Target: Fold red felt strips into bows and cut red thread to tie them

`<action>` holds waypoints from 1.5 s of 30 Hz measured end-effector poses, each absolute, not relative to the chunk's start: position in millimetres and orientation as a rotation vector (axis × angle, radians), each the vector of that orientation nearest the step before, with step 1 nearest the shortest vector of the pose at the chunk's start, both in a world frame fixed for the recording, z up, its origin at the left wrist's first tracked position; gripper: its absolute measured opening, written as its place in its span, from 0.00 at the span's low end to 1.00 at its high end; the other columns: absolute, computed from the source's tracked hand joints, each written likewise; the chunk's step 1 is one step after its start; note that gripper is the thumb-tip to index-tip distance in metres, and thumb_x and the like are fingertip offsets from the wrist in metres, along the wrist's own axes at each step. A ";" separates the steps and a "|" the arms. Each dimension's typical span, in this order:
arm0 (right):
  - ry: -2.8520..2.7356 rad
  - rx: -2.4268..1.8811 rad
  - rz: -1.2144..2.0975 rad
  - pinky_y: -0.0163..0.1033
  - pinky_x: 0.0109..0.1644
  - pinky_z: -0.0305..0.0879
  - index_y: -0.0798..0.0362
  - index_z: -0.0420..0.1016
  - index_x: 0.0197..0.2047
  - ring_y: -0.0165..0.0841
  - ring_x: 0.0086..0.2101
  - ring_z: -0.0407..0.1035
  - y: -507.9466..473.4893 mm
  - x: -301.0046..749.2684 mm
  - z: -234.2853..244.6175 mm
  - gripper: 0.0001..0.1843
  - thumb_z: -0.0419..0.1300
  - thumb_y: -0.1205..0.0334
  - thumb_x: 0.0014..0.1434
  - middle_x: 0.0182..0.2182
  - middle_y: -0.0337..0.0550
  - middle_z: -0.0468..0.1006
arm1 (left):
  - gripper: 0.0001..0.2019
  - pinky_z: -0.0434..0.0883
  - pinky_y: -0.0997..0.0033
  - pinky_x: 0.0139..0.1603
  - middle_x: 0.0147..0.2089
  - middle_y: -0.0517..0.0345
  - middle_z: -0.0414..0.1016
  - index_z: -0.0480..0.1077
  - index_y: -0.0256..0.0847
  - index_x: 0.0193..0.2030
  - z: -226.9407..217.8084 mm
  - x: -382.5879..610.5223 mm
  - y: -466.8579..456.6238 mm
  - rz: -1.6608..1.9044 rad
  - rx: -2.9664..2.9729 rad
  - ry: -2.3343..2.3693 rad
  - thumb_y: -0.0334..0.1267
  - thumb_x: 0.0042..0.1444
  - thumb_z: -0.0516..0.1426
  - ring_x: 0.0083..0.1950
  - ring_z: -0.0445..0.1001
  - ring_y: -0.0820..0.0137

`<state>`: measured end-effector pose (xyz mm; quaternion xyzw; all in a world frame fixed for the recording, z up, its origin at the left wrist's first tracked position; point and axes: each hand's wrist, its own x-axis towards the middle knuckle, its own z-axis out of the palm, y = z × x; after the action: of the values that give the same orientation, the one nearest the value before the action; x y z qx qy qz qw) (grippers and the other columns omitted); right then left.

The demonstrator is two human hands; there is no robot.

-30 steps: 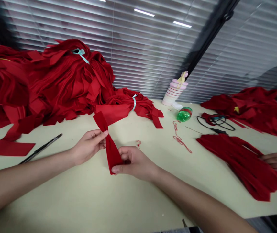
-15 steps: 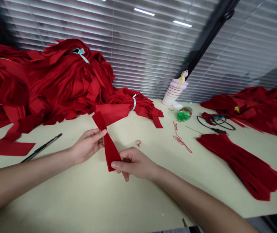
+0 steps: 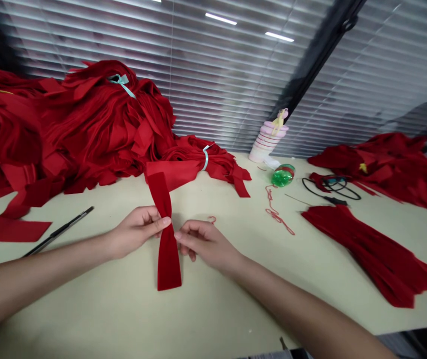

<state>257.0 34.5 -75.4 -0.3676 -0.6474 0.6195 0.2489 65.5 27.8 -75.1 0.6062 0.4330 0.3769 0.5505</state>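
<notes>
A red velvet ribbon (image 3: 169,271) stands nearly upright in the picture, above the table, gathered at its middle into a bow shape. At that narrow waist my left hand (image 3: 138,232) pinches it between thumb and fingers. My right hand (image 3: 206,244) is at the ribbon's right edge, just below the waist, thumb and fingers curled together. Its fingertips are at or very near the fabric, and whether they hold anything small is hidden. Behind the ribbon's upper end lies a flat red strip (image 3: 179,174).
Red fabric bundles (image 3: 97,124) fill the back left, and another red heap (image 3: 393,164) lies back right. A velvet strip stack (image 3: 370,254) is at right. Near it are a black cable (image 3: 333,188), green spool (image 3: 283,175), red thread (image 3: 276,214) and striped cup (image 3: 268,142). A pen (image 3: 60,232) lies left.
My right hand has let go of the ribbon's lower end and moved up beside its waist. The ribbon has swung more upright, with its lower end nearer me; my left hand has shifted slightly down.
</notes>
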 end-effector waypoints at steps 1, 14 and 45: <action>-1.768 -1.003 1.682 0.31 0.25 0.58 0.55 0.65 0.28 0.23 0.20 0.59 33.9 256.5 -75.4 0.18 0.60 0.48 0.52 0.21 0.36 0.68 | 0.16 0.60 0.73 0.29 0.24 0.62 0.63 0.65 0.35 0.28 -74.9 65.5 27.6 0.874 1.478 1.043 0.48 0.55 0.56 0.27 0.61 0.76; -1.779 -1.017 1.541 0.32 0.26 0.51 0.55 0.62 0.25 0.23 0.22 0.54 30.6 255.0 -74.0 0.10 0.59 0.60 0.51 0.20 0.32 0.60 | 0.12 0.64 0.73 0.34 0.25 0.57 0.70 0.70 0.35 0.26 -75.5 65.3 31.3 0.946 1.425 0.894 0.41 0.55 0.57 0.29 0.67 0.74; -1.781 -1.007 1.581 0.32 0.22 0.45 0.54 0.61 0.24 0.22 0.19 0.49 28.2 255.2 -73.5 0.09 0.58 0.62 0.50 0.17 0.30 0.55 | 0.07 0.64 0.75 0.34 0.28 0.59 0.69 0.69 0.35 0.32 -74.4 62.8 33.4 0.896 1.505 0.868 0.37 0.56 0.56 0.30 0.66 0.76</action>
<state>255.2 28.2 -73.5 -0.3744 -0.6624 0.5880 0.2745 62.8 33.4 -74.4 0.6384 0.3679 0.3801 0.5591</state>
